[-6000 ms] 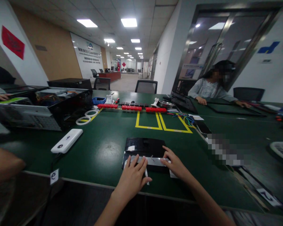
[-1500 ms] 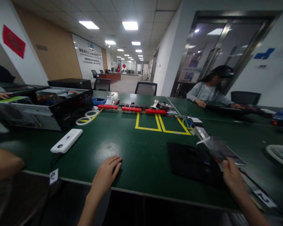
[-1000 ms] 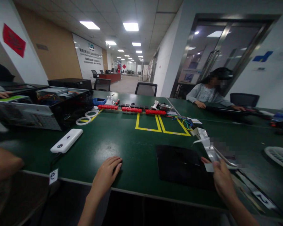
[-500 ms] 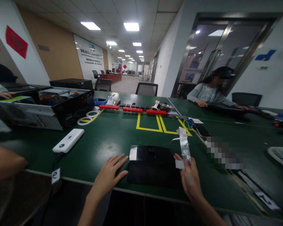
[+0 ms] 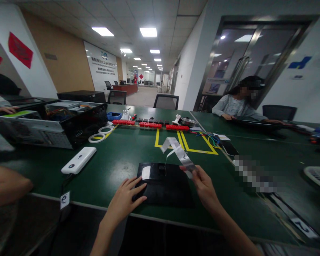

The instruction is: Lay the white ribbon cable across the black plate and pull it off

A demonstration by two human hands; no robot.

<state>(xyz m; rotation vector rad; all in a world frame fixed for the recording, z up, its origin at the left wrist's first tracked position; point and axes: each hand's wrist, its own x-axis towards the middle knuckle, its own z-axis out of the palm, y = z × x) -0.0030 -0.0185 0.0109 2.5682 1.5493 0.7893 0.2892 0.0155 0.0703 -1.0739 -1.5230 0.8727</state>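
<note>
A flat black panel (image 5: 168,188) lies near the table's front edge, with a white label (image 5: 146,172) at its upper left and a small black piece (image 5: 162,169) at its top. My left hand (image 5: 126,197) rests with spread fingers on the panel's left side. Pinched in my right hand (image 5: 202,183) is a silvery strip (image 5: 182,156), which hangs bent over the panel's upper right; a thin white tail curls from it.
An opened computer case (image 5: 53,124) stands at the left beside white rings (image 5: 96,137). A white power bank (image 5: 79,160) lies nearer. Red strips (image 5: 150,125) line the back. Cables and a blurred object are at right. People sit at both sides.
My right hand has moved left with the strip, which now bends over the panel. The panel has shifted slightly left, and my left hand now overlaps its edge.
</note>
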